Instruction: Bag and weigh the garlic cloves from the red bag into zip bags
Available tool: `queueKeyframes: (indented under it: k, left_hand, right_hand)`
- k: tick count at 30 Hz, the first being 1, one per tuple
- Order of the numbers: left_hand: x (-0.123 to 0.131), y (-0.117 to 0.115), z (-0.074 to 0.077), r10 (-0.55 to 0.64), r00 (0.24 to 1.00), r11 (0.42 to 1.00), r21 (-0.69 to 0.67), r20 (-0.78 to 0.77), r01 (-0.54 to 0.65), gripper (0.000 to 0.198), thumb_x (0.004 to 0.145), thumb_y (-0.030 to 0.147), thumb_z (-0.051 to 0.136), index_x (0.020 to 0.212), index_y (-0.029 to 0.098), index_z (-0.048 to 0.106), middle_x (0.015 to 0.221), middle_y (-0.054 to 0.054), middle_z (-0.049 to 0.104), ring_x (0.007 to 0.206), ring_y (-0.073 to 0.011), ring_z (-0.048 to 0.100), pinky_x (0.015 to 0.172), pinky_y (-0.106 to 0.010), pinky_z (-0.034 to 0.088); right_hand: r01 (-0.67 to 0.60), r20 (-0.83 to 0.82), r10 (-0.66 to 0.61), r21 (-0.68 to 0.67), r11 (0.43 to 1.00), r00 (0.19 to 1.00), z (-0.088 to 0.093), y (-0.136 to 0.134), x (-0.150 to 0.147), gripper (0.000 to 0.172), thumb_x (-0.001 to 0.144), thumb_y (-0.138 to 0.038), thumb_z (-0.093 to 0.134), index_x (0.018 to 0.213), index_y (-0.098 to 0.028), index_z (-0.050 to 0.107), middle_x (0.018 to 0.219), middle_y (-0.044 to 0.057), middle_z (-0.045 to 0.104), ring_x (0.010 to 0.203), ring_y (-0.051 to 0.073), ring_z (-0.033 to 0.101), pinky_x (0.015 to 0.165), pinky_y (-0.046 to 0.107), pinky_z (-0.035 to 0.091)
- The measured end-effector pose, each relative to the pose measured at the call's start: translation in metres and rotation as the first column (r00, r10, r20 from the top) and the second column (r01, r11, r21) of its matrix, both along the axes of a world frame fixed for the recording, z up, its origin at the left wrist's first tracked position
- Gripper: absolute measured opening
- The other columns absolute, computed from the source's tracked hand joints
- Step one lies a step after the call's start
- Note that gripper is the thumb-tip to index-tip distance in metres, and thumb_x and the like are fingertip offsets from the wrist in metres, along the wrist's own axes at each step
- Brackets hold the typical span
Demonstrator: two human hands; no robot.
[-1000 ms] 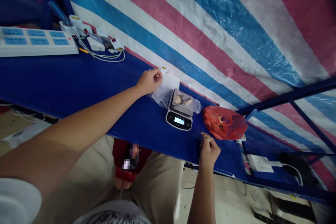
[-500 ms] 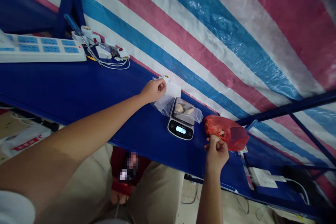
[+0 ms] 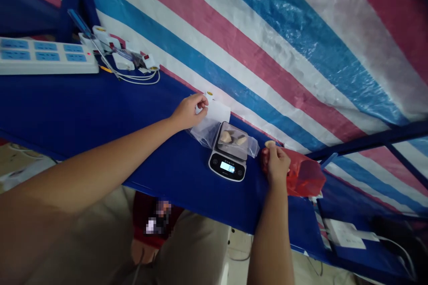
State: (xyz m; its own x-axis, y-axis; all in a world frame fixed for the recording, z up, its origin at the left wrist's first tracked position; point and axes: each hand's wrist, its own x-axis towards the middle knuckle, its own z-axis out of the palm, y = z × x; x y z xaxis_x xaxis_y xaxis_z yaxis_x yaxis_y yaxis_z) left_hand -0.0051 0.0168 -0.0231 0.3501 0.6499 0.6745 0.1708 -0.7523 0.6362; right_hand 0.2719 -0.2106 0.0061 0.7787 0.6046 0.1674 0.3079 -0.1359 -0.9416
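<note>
The small digital scale (image 3: 228, 160) stands on the blue worktop (image 3: 100, 111), with a clear plastic bag (image 3: 214, 124) draped over its platform and two pale pieces (image 3: 233, 138) lying in the bag. Left of the scale, the left hand (image 3: 189, 110) pinches the bag's white top edge. Right of the scale, the right hand (image 3: 276, 163) pinches a small pale piece (image 3: 269, 143) between its fingertips, just in front of the red plastic bag (image 3: 302, 173). A white power strip (image 3: 45, 54) lies far left of the scale.
</note>
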Motion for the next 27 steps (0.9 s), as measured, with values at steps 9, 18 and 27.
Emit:
queueKeyframes:
  k: [9, 18, 27]
  left_hand:
    - [0.002, -0.009, 0.009, 0.007, 0.999, 0.999, 0.042, -0.035, -0.005, 0.006, 0.083, 0.022, 0.061, 0.088, 0.02, 0.06, 0.088, -0.004, 0.066, 0.083, -0.0175, 0.06, 0.075, -0.032, 0.048]
    - [0.007, -0.028, 0.023, -0.202, 0.959, 0.961, 0.148, -0.201, 0.234, 0.011, 0.091, 0.031, 0.058, 0.092, 0.021, 0.062, 0.092, -0.006, 0.066, 0.093, -0.0217, 0.062, 0.088, -0.037, 0.05]
    - [0.006, -0.024, 0.02, -0.194, 0.967, 0.971, 0.106, -0.167, 0.213, 0.011, 0.09, 0.03, 0.057, 0.086, 0.021, 0.062, 0.087, -0.005, 0.066, 0.086, -0.0199, 0.062, 0.083, -0.036, 0.05]
  right_hand:
    - [-0.207, -0.106, 0.19, -0.175, 0.963, 0.976, 0.018, -0.022, 0.006, 0.058, 0.07, -0.072, 0.081, 0.065, -0.017, 0.063, 0.045, -0.005, 0.046, 0.039, 0.007, 0.036, 0.038, 0.021, 0.025]
    - [-0.28, -0.184, 0.238, -0.254, 0.926, 0.954, 0.009, -0.016, 0.003, 0.057, 0.07, -0.069, 0.082, 0.063, -0.02, 0.054, 0.044, -0.008, 0.04, 0.037, 0.005, 0.03, 0.037, 0.018, 0.016]
    - [-0.124, -0.259, 0.102, -0.071, 0.99, 0.961, 0.004, -0.001, -0.007, 0.05, 0.079, -0.065, 0.075, 0.07, -0.016, 0.065, 0.047, -0.008, 0.042, 0.034, 0.005, 0.03, 0.034, 0.02, 0.017]
